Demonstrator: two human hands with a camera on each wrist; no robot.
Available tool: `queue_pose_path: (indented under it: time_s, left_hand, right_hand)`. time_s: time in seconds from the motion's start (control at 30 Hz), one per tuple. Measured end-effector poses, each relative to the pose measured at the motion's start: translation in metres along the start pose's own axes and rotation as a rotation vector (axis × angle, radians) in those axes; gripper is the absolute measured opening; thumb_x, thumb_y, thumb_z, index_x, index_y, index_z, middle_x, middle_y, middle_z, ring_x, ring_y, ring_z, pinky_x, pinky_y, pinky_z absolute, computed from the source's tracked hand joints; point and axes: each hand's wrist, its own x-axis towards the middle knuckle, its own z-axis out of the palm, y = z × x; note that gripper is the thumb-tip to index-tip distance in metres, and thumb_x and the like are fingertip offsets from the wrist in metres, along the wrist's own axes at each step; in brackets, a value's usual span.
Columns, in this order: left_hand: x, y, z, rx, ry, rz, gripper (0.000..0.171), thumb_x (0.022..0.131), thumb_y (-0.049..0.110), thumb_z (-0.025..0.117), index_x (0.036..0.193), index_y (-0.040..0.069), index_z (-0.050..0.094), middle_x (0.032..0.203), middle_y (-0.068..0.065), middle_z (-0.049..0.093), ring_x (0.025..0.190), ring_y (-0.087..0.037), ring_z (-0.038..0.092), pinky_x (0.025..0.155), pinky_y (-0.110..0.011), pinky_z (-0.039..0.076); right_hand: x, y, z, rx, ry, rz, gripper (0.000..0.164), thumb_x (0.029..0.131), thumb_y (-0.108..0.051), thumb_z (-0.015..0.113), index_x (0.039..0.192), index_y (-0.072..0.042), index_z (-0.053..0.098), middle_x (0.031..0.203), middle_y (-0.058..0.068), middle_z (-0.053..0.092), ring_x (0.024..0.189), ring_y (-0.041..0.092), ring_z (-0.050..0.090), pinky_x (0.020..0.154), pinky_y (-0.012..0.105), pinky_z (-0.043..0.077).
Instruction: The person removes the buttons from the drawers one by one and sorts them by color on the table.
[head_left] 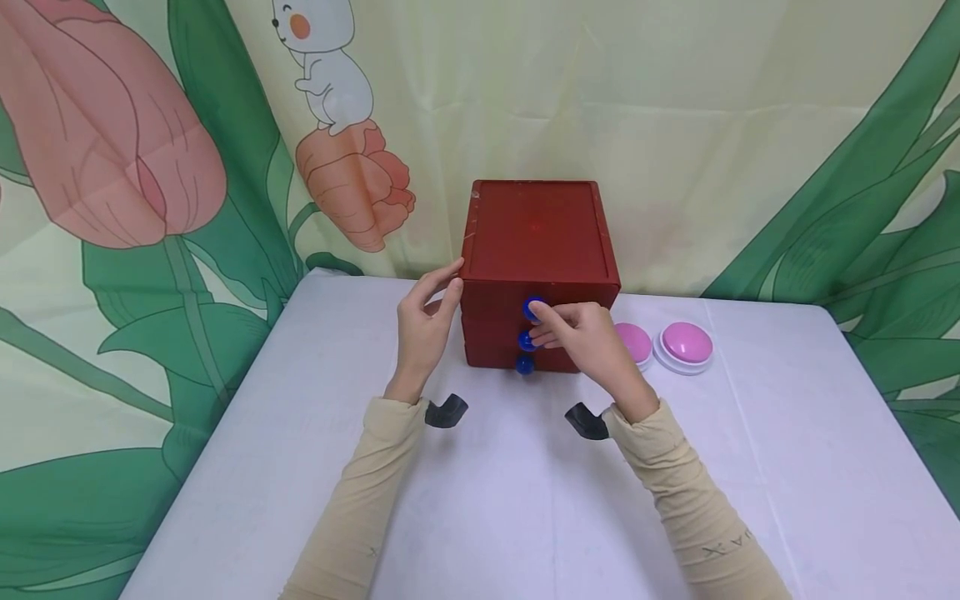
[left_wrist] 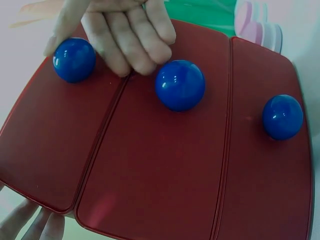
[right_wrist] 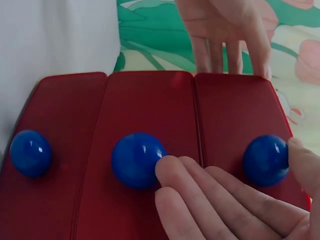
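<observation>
A dark red box of three stacked drawers (head_left: pixel 534 233) stands on the table, each drawer front with a round blue knob. My right hand (head_left: pixel 592 337) is at the top knob (right_wrist: pixel 266 160), its thumb on one side and its index finger close along the other. The remaining fingers reach toward the middle knob (left_wrist: pixel 180 85). The bottom knob (left_wrist: pixel 283 117) is untouched. On the box's left side rests my left hand (head_left: pixel 426 325), fingers fairly straight, thumb near the front edge. All three drawer fronts look about flush.
Two pink dome-shaped buttons on white bases stand right of the box; the nearer-to-box button (head_left: pixel 633 342) is partly behind my right hand, the other button (head_left: pixel 687 343) farther right. A white cloth covers the table (head_left: pixel 495 517). A printed curtain (head_left: pixel 637 150) hangs behind.
</observation>
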Motion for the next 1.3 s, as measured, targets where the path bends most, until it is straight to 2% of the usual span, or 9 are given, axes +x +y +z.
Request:
queue_pose_path:
  time_s: [0.17, 0.5, 0.8, 1.03, 1.13, 1.3]
  left_hand:
    - [0.001, -0.001, 0.001, 0.001, 0.002, 0.010, 0.033, 0.098, 0.005, 0.059, 0.130, -0.004, 0.062, 0.125, -0.020, 0.065, 0.113, -0.030, 0.064, 0.084, -0.023, 0.056]
    - [0.001, -0.002, 0.001, 0.014, 0.010, 0.014, 0.033, 0.098, 0.005, 0.059, 0.130, -0.003, 0.062, 0.125, -0.019, 0.066, 0.113, -0.029, 0.064, 0.084, -0.026, 0.056]
    - [0.000, -0.005, 0.001, 0.017, 0.013, 0.000, 0.034, 0.099, 0.008, 0.059, 0.131, -0.002, 0.062, 0.127, -0.018, 0.065, 0.114, -0.028, 0.063, 0.085, -0.022, 0.055]
    - [-0.001, -0.004, 0.001, 0.018, 0.013, 0.011, 0.033, 0.099, 0.007, 0.059, 0.131, -0.002, 0.062, 0.127, -0.019, 0.065, 0.114, -0.029, 0.063, 0.087, -0.038, 0.057]
    - [-0.001, -0.004, 0.001, 0.019, 0.014, 0.015, 0.033, 0.099, 0.007, 0.059, 0.130, -0.003, 0.062, 0.127, -0.019, 0.065, 0.114, -0.029, 0.064, 0.086, -0.041, 0.057]
    - [-0.001, -0.003, 0.002, 0.023, 0.015, 0.013, 0.033, 0.099, 0.007, 0.059, 0.130, -0.003, 0.062, 0.127, -0.019, 0.065, 0.114, -0.028, 0.064, 0.085, -0.033, 0.057]
  right_hand:
    - [-0.003, 0.004, -0.005, -0.020, 0.002, 0.017, 0.054, 0.097, -0.050, 0.058, 0.104, 0.001, 0.075, 0.092, 0.014, 0.076, 0.088, 0.033, 0.074, 0.081, 0.039, 0.060]
    - [-0.007, 0.018, -0.006, -0.063, -0.039, 0.076, 0.059, 0.096, -0.056, 0.054, 0.106, -0.002, 0.076, 0.093, 0.012, 0.077, 0.091, 0.032, 0.074, 0.087, 0.047, 0.058]
    - [-0.004, 0.034, 0.001, -0.056, -0.066, 0.104, 0.056, 0.098, -0.049, 0.057, 0.105, 0.003, 0.074, 0.094, 0.015, 0.076, 0.087, 0.028, 0.074, 0.084, 0.042, 0.060]
    - [-0.001, 0.041, 0.011, -0.032, -0.083, 0.107, 0.055, 0.099, -0.048, 0.056, 0.101, 0.003, 0.075, 0.092, 0.016, 0.076, 0.087, 0.035, 0.073, 0.082, 0.043, 0.060]
    - [0.000, 0.044, 0.014, -0.039, -0.089, 0.097, 0.055, 0.099, -0.047, 0.055, 0.099, 0.004, 0.075, 0.090, 0.015, 0.076, 0.087, 0.035, 0.073, 0.081, 0.043, 0.060]
    - [0.004, 0.045, 0.018, -0.040, -0.094, 0.073, 0.054, 0.100, -0.044, 0.055, 0.098, 0.005, 0.075, 0.087, 0.015, 0.076, 0.083, 0.036, 0.074, 0.080, 0.047, 0.059]
